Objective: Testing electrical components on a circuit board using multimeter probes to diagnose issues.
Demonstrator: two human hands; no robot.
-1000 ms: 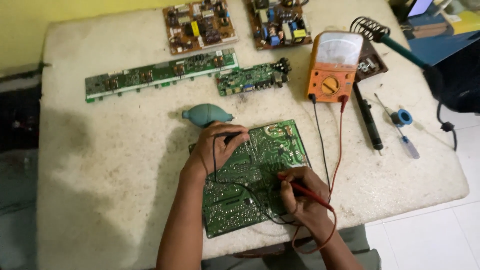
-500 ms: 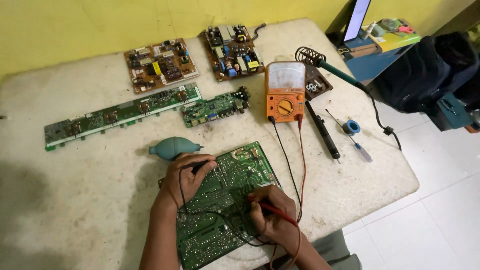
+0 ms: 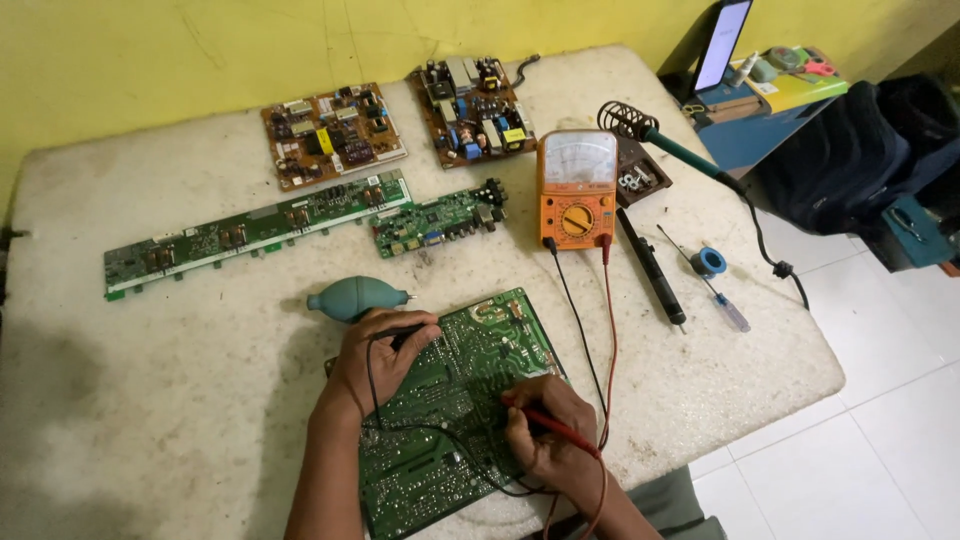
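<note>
A large green circuit board [image 3: 450, 400] lies solder side up at the near edge of the white table [image 3: 180, 400]. My left hand [image 3: 380, 355] pinches a black test probe [image 3: 405, 336] against the board's upper left part. My right hand [image 3: 545, 430] holds a red test probe [image 3: 550, 425] with its tip on the board's right side. Black and red leads run from both probes up to an orange analog multimeter [image 3: 577, 188] standing behind the board.
A teal rubber air blower [image 3: 350, 298] lies beside my left hand. Further back lie a long green strip board [image 3: 255, 230], a small green board [image 3: 440, 220] and two brown power boards [image 3: 330, 133]. A soldering iron, screwdriver [image 3: 705, 280] and solder spool [image 3: 710, 262] lie right.
The view has shifted, so the table now sits lower and more to the left in frame. Both hands keep their probes on the green board with hardly any movement.
</note>
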